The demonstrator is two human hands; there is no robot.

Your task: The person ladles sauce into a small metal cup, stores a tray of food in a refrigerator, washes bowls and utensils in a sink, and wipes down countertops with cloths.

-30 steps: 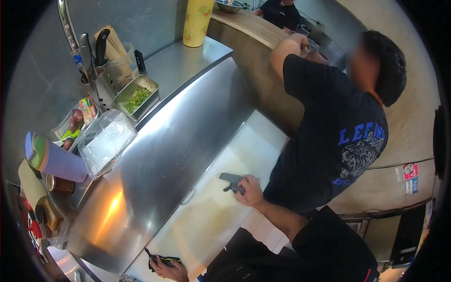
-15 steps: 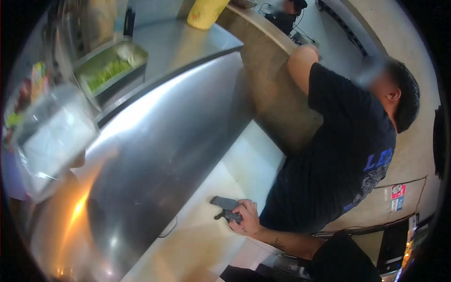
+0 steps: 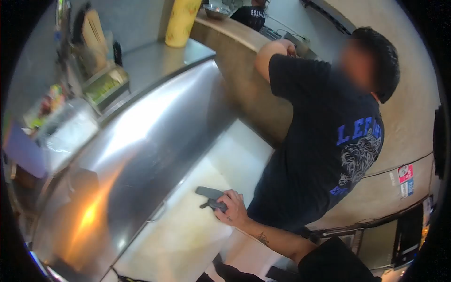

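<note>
My right hand (image 3: 231, 207) reaches in from the lower right, its fingers wrapped round a dark grey handled tool (image 3: 210, 192). A broad flat piece and a small curved piece stick out past the fingers; the tool's exact kind cannot be made out. The hand is over a long white cutting board (image 3: 188, 239) with yellowish stains. My left hand is out of view. At the far left, a plastic-wrapped container (image 3: 70, 136) is by the metal counter.
A metal tub of chopped greens (image 3: 105, 89) and a yellow container (image 3: 182, 23) are on the steel shelf (image 3: 150, 58). A curved steel panel (image 3: 174, 122) rises behind the board. A co-worker in a black shirt (image 3: 324, 141) stands close by the board's far end.
The view has shifted. The plastic-wrapped container now looks smaller and lower beside the shelf, and the skin-coloured patch at its edge has gone. My right hand still grips the tool.
</note>
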